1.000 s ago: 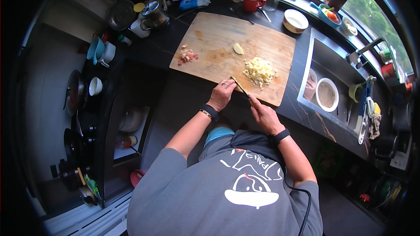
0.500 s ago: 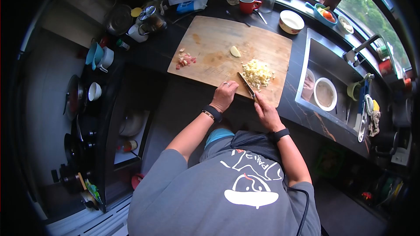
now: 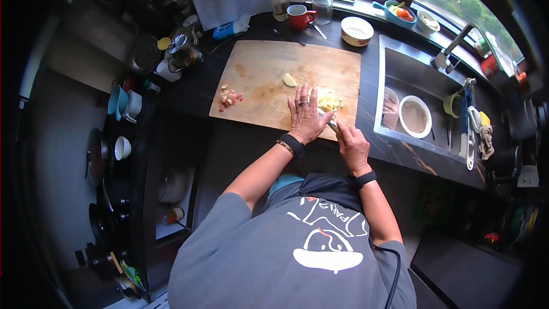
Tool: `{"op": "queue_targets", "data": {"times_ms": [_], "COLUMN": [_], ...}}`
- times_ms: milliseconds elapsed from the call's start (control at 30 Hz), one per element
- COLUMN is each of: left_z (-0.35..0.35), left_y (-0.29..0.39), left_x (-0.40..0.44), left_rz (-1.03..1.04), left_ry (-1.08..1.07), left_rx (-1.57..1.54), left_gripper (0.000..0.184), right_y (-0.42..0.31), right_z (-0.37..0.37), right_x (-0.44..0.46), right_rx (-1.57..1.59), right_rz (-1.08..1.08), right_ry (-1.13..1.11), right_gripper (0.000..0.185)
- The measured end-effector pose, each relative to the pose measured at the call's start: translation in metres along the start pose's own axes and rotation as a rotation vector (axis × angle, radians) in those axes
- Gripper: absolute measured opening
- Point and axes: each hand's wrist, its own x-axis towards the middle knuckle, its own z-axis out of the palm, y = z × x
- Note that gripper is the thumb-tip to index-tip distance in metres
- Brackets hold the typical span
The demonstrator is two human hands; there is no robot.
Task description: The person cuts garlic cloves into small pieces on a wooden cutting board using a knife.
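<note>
My right hand (image 3: 354, 147) grips the handle of a knife (image 3: 334, 125) at the near side of a wooden cutting board (image 3: 257, 66). Laid over the knife's blade is my left hand (image 3: 306, 117), its fingers stretched out and pointing away from me; most of the blade is hidden under it. A heap of finely chopped pale-yellow food (image 3: 330, 102) lies just beyond the knife, partly covered by the left fingers. Past those fingertips sits one larger pale piece (image 3: 290, 80). Small pinkish-red pieces (image 3: 230, 99) are gathered at the board's left side.
Right of the board is a sink (image 3: 386, 51) with a white bowl (image 3: 416, 117) inside. A red mug (image 3: 300, 17), a glass jar (image 3: 322, 10) and a patterned bowl (image 3: 357, 31) stand behind the board. Pots and cups line the left, including a metal-lidded jar (image 3: 182, 50).
My left hand has moved from the board's near edge onto the knife blade and spread its fingers. The right hand still holds the knife. The camera view has shifted.
</note>
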Motion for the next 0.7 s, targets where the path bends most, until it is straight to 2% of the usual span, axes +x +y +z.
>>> {"op": "queue_targets", "data": {"times_ms": [67, 333, 467, 500, 533, 600, 667, 700], "left_z": [0.009, 0.01, 0.009, 0.012, 0.009, 0.0, -0.02, -0.027], "left_y": [-0.002, -0.03, -0.06, -0.069, -0.078, -0.098, -0.099, -0.1], "left_x": [0.006, 0.037, 0.054, 0.058, 0.063, 0.072, 0.078, 0.081], "left_rz": [-0.031, -0.135, -0.118, -0.053, -0.05, 0.001, 0.038, 0.073], "left_ry": [-0.054, -0.168, -0.117, 0.03, 0.028, -0.02, -0.067, -0.111], "left_rx": [0.113, 0.008, 0.044, 0.079, 0.079, -0.028, 0.004, 0.037], "left_gripper": [0.094, 0.094, 0.085, 0.059, 0.059, 0.033, 0.032, 0.034], "right_y": [0.002, 0.015, 0.017, 0.018, 0.018, 0.018, 0.021, 0.019], "right_z": [-0.003, -0.021, -0.035, -0.038, -0.04, -0.041, -0.033, -0.031], "right_x": [0.0, -0.004, -0.007, -0.008, -0.01, -0.015, -0.021, -0.02], "right_rx": [-0.008, -0.029, 0.011, 0.089, 0.167, 0.29, 0.521, 0.485], "right_rz": [-0.016, -0.02, 0.051, 0.114, 0.178, 0.268, 0.284, 0.19], "right_ry": [0.023, 0.107, 0.114, 0.087, 0.06, -0.014, -0.218, -0.262], "right_gripper": [0.04, 0.033, 0.035, 0.036, 0.037, 0.036, 0.034, 0.03]}}
